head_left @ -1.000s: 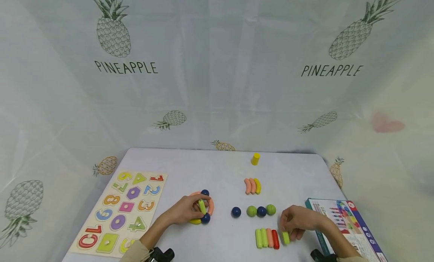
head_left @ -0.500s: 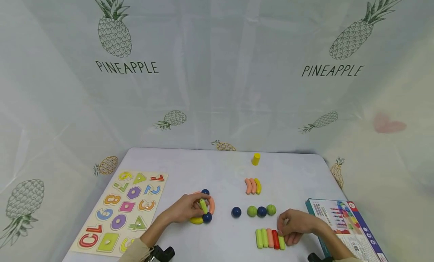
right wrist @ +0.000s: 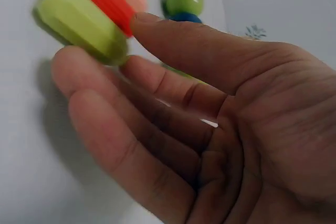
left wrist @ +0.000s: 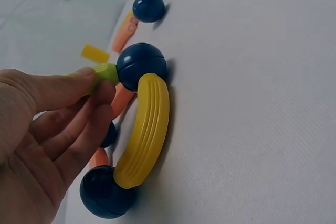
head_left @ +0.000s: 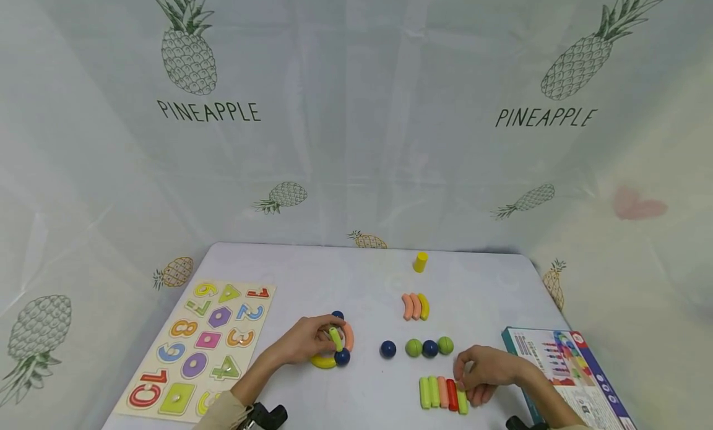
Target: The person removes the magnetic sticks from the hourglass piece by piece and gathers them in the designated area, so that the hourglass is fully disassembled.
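In the head view my left hand (head_left: pixel 306 341) pinches a light green ribbed stick (head_left: pixel 336 339) between thumb and fingers. One end of this stick meets a dark blue ball (left wrist: pixel 140 66). A yellow curved piece (left wrist: pixel 144 132) joins that ball to another blue ball (left wrist: pixel 107 192). Behind them, orange curved pieces (head_left: pixel 348 336) form part of a ring, partly hidden by the hand. My right hand (head_left: pixel 486 369) holds the end of another light green stick (right wrist: pixel 81 22) between thumb and index finger. That stick lies at the row's right end, slightly tilted beside a red stick (head_left: pixel 452 395).
Left on the table lies a number-and-shape puzzle board (head_left: pixel 206 349). At right is a printed box (head_left: pixel 574 374). Blue and green balls (head_left: pixel 413 347) stand mid-table, with curved pieces (head_left: pixel 413 306) and a yellow cylinder (head_left: pixel 420 262) behind. Several sticks (head_left: pixel 434 391) form the front row.
My right hand has brought the green stick leftward against the red one in the row. The left hand and its ring piece have shifted only slightly right.
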Action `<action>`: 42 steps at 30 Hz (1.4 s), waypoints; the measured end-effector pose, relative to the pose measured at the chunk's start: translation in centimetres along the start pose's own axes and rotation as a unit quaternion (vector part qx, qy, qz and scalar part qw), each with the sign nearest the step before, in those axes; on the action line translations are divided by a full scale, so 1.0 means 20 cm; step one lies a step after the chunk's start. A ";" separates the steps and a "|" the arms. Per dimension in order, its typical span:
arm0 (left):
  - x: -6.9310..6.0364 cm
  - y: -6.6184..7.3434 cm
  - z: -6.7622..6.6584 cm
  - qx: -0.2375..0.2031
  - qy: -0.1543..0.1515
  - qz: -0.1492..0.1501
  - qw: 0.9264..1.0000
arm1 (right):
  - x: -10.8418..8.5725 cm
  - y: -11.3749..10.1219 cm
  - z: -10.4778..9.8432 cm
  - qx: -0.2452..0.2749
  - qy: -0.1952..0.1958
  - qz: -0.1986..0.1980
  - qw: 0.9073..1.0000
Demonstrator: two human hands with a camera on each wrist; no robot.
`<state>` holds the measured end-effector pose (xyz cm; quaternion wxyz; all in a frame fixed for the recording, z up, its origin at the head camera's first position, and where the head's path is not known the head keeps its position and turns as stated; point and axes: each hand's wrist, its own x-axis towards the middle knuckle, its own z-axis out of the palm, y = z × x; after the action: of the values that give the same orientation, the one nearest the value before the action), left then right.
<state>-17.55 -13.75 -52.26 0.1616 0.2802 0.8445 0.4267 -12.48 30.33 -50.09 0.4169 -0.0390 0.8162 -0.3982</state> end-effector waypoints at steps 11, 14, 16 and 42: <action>0.01 0.03 0.02 0.010 0.017 -0.006 1.000 | 0.02 -0.21 -0.01 0.025 0.015 -0.125 0.992; 0.02 0.04 0.02 0.009 0.020 -0.005 1.000 | 0.09 -0.32 0.07 0.024 0.016 -0.163 0.986; 0.02 0.04 0.02 0.005 0.022 -0.007 1.000 | 0.14 -0.40 0.14 0.016 0.019 -0.189 0.982; 0.03 0.06 0.13 0.006 -0.003 0.009 1.000 | 0.53 -0.75 0.49 -0.090 0.106 -0.300 0.944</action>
<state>-16.27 -11.20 -52.85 0.1589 0.2902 0.8442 0.4218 -16.37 9.87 -49.96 0.1838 -0.2770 0.8386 -0.4316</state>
